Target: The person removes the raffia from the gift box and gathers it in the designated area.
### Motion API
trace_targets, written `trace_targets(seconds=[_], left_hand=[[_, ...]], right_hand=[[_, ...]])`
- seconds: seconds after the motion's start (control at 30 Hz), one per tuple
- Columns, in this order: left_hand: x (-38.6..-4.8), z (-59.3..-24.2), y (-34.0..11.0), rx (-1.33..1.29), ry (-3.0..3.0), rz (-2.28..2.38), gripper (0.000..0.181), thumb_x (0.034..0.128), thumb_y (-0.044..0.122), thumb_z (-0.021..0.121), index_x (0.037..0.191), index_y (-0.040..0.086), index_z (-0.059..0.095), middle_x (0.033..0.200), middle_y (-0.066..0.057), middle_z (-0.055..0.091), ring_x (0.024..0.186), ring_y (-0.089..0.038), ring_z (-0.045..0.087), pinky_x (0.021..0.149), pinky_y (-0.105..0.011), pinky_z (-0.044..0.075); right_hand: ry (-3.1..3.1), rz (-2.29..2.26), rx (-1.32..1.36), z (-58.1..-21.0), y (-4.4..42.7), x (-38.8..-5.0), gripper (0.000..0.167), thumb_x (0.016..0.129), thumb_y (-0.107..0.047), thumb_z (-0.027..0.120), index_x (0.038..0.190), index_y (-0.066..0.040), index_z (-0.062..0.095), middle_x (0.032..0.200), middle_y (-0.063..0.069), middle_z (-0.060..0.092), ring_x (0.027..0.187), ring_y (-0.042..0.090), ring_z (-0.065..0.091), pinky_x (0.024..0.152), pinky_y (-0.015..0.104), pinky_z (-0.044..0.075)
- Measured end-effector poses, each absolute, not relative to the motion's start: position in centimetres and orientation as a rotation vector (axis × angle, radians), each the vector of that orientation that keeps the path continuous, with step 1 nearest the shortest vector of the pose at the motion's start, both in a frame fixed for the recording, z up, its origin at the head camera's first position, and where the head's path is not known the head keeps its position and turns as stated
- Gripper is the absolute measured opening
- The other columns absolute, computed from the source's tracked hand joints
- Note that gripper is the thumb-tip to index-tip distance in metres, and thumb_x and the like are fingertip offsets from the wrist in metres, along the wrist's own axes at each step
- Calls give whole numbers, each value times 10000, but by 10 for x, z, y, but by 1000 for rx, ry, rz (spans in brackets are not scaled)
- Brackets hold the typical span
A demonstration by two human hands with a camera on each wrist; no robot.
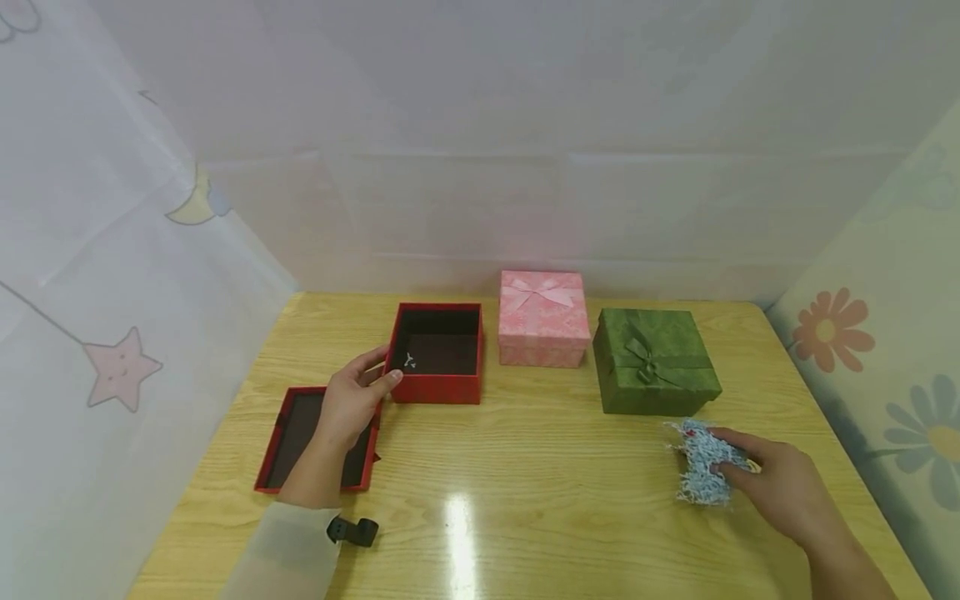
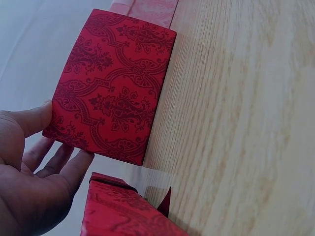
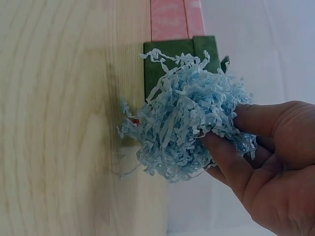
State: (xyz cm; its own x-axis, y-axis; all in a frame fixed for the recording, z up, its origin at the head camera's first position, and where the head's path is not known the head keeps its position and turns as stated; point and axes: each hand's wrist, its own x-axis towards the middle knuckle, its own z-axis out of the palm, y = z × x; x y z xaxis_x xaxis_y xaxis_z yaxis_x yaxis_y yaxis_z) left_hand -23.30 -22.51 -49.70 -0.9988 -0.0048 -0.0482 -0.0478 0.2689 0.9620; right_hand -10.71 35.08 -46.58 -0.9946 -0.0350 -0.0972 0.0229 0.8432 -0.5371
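Observation:
The open red box [image 1: 435, 390] stands on the table with a dark inside and a few pale paper shreds [image 1: 409, 361] in it. Its near left corner is gripped by my left hand [image 1: 352, 402], thumb at the corner and fingers along the left side. In the left wrist view, the box's patterned red wall [image 2: 110, 88] faces the camera. A wad of light blue shredded paper [image 3: 182, 118] is pinched in my right hand [image 1: 783, 483], with loose strands sticking out. A small red bit [image 3: 136, 121] shows at the wad's edge. The wad is in front of the green box [image 1: 660, 362].
The red lid [image 1: 300, 433] lies with its inside up under my left forearm, a ribbon at its side. A closed pink box [image 1: 542, 321] with a bow stands between the red and green boxes. Printed cloth walls [image 1: 600, 208] rise behind and beside the wooden table [image 1: 525, 483].

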Motion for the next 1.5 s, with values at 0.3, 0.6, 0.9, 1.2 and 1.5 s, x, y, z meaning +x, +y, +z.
trace_targets(seconds=[0.3, 0.6, 0.9, 1.2, 1.5], left_hand=[[-232, -498, -226, -59, 2467, 1890, 673, 929, 417, 792, 1526, 232, 543, 1566, -32, 489, 1405, -281, 505, 966, -448, 563], [-233, -499, -226, -64, 2489, 1869, 666, 921, 438, 795, 1516, 259, 555, 1583, -7, 467, 1433, -280, 475, 1031, -456, 523], [-233, -500, -226, -47, 2487, 1877, 670, 922, 431, 797, 1520, 251, 553, 1581, 15, 467, 1442, -274, 463, 1043, -506, 510], [-235, -496, -229, -80, 2497, 1831, 682, 925, 431, 794, 1528, 239, 540, 1578, -34, 473, 1427, -284, 485, 1041, -483, 514], [-238, -485, -232, 10, 2508, 1766, 669, 942, 377, 788, 1534, 202, 530, 1550, -114, 509, 1441, -320, 468, 1057, -472, 501]], right_hand=[[2929, -819, 78, -469, 383, -114, 562, 999, -310, 714, 1450, 1, 584, 1381, 363, 563, 1180, 602, 561, 723, 502, 548], [2934, -720, 130, -472, 406, -128, 604, 1020, -338, 667, 1484, 22, 527, 1310, 396, 586, 866, 421, 684, 580, 367, 416], [2924, -673, 176, -485, 423, -134, 612, 1012, -321, 663, 1472, 54, 513, 1292, 421, 570, 758, 315, 663, 577, 387, 430], [2980, -664, 182, -498, 418, -137, 574, 1007, -261, 671, 1456, 64, 523, 623, -5, 636, 493, 181, 438, 539, 370, 378], [2963, -565, 178, -483, 419, -134, 766, 997, -477, 664, 1490, 74, 465, 1230, 414, 610, 945, 558, 643, 681, 579, 521]])
